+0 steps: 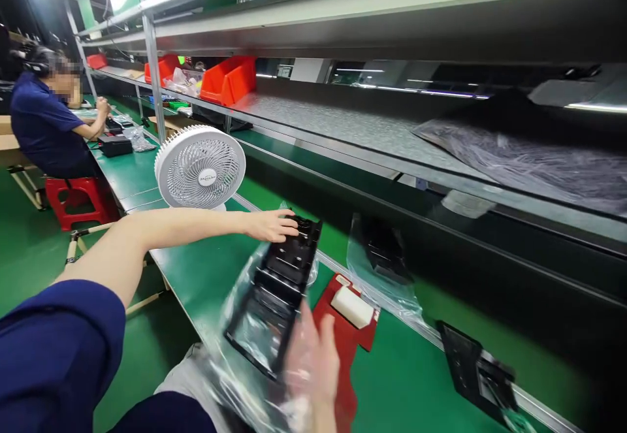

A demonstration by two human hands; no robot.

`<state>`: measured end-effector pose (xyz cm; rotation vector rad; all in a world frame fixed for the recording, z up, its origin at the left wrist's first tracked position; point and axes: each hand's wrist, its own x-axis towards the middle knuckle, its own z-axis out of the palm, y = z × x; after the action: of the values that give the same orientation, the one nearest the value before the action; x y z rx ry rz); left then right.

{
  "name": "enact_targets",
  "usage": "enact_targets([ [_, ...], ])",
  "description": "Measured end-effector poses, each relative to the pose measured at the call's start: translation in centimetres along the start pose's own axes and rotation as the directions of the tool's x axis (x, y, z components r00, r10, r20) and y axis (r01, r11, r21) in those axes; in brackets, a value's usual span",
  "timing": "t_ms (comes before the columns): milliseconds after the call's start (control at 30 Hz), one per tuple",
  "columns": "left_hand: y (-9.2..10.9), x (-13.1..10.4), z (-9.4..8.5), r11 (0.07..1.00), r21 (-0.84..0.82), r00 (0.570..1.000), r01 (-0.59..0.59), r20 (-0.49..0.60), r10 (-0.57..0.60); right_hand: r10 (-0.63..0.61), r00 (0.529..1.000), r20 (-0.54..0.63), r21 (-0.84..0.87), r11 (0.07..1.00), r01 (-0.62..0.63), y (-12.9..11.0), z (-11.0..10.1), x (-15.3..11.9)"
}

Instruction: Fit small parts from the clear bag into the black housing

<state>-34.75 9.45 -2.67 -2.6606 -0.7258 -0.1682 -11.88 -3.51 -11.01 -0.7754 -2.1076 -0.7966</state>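
A black plastic frame with a wide opening at its near end is held tilted over the green bench. My left hand reaches across to its far end, with fingers closed over the edge. A clear plastic bag lies around and under the frame's near part, bunched toward my lap. Beside the frame's right edge is my right hand, thumb raised, partly against the bag's film. Motion smears its fingers, so I cannot tell how firmly it grips.
A white block rests on a red mat. Behind lies a bagged black part; another black part is at right. A white fan stands left. Shelves with red bins overhang the bench. A co-worker sits far left.
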Motion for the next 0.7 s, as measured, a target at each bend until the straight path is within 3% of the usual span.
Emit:
enact_targets([
  [33, -0.4, -0.7, 0.6, 1.000, -0.002, 1.000, 0.019, -0.001, -0.019, 0.185, 0.980, 0.078, 0.308, 0.930, -0.200, -1.6, 1.0, 0.4],
  [67, -0.8, -1.5, 1.3, 0.999, -0.005, 0.999, 0.045, -0.001, -0.045, 0.276, 0.942, 0.190, 0.521, 0.785, -0.335, -2.9, 2.1, 0.7],
  [133, -1.2, -2.9, 3.0, 0.993, -0.021, 0.993, 0.115, -0.002, -0.115, 0.340, 0.812, 0.474, 0.735, 0.356, -0.578, -4.6, 4.3, 1.0],
  [200, -1.4, -4.1, 4.8, 0.980, -0.053, 0.981, 0.194, -0.001, -0.195, 0.295, 0.645, 0.705, 0.686, -0.056, -0.725, -5.5, 6.1, 0.7],
  [267, -1.3, -5.0, 6.4, 0.956, -0.098, 0.960, 0.278, -0.004, -0.280, 0.236, 0.479, 0.845, 0.534, -0.345, -0.772, -5.9, 7.1, 0.0],
  [300, -1.3, -5.3, 7.1, 0.939, -0.122, 0.945, 0.323, -0.009, -0.326, 0.218, 0.408, 0.887, 0.462, -0.436, -0.772, -6.0, 7.3, -0.5],
  [367, -1.0, -5.8, 8.1, 0.891, -0.165, 0.901, 0.422, -0.033, -0.433, 0.215, 0.298, 0.930, 0.367, -0.525, -0.768, -6.4, 6.8, -1.4],
  [400, -0.7, -6.1, 8.4, 0.858, -0.186, 0.867, 0.479, -0.053, -0.496, 0.227, 0.268, 0.936, 0.350, -0.531, -0.772, -6.6, 6.1, -1.8],
  [467, 0.5, -6.8, 8.6, 0.770, -0.232, 0.772, 0.594, -0.106, -0.627, 0.267, 0.263, 0.927, 0.367, -0.503, -0.782, -6.8, 4.3, -2.3],
  [533, 2.6, -7.8, 8.4, 0.674, -0.292, 0.659, 0.679, -0.163, -0.734, 0.319, 0.354, 0.879, 0.462, -0.391, -0.796, -6.5, 2.4, -2.0],
  [567, 3.8, -8.4, 8.2, 0.633, -0.328, 0.608, 0.701, -0.189, -0.771, 0.345, 0.431, 0.834, 0.527, -0.269, -0.806, -6.1, 1.8, -1.5],
  [633, 6.4, -9.8, 7.7, 0.575, -0.402, 0.528, 0.713, -0.232, -0.817, 0.324, 0.640, 0.697, 0.607, 0.209, -0.767, -4.7, 1.6, 0.1],
  [667, 7.7, -10.6, 7.4, 0.551, -0.437, 0.493, 0.711, -0.249, -0.834, 0.274, 0.706, 0.653, 0.564, 0.447, -0.695, -3.8, 2.1, 1.2],
  [700, 8.7, -11.3, 7.1, 0.528, -0.471, 0.459, 0.707, -0.263, -0.849, 0.222, 0.723, 0.654, 0.510, 0.576, -0.639, -2.9, 3.0, 2.5],
])
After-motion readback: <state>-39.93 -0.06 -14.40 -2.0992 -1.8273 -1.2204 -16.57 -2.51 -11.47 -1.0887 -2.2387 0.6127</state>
